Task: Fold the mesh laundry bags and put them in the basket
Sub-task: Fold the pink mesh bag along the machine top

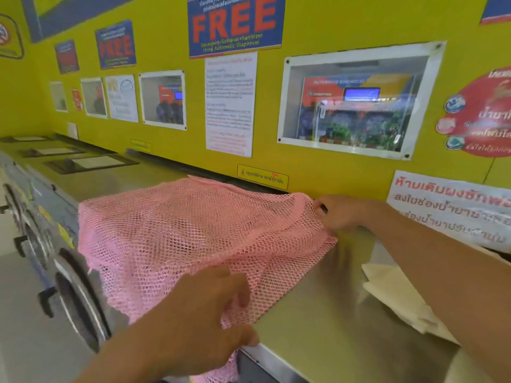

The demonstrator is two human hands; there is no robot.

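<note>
Laundromat: washer row, detergent posters (yellow wall).

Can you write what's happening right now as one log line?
step: spreading bag | pink mesh bag: on washer top | left hand: pinching near edge | right hand: gripping far corner | basket: unseen

Left arm: bare, reaching in from the lower left, forearm angled up and to the right.
Left hand: back toward the camera, fingers curled, thumb and fingertips pinching the near edge of the pink mesh bag.
Right arm: bare, stretched from the lower right diagonally up and to the left, nearly straight.
Right hand: farther from the camera than the left, knuckles up, fingers bent, gripping the bag's far right corner.
Spacing: hands well apart.
</note>
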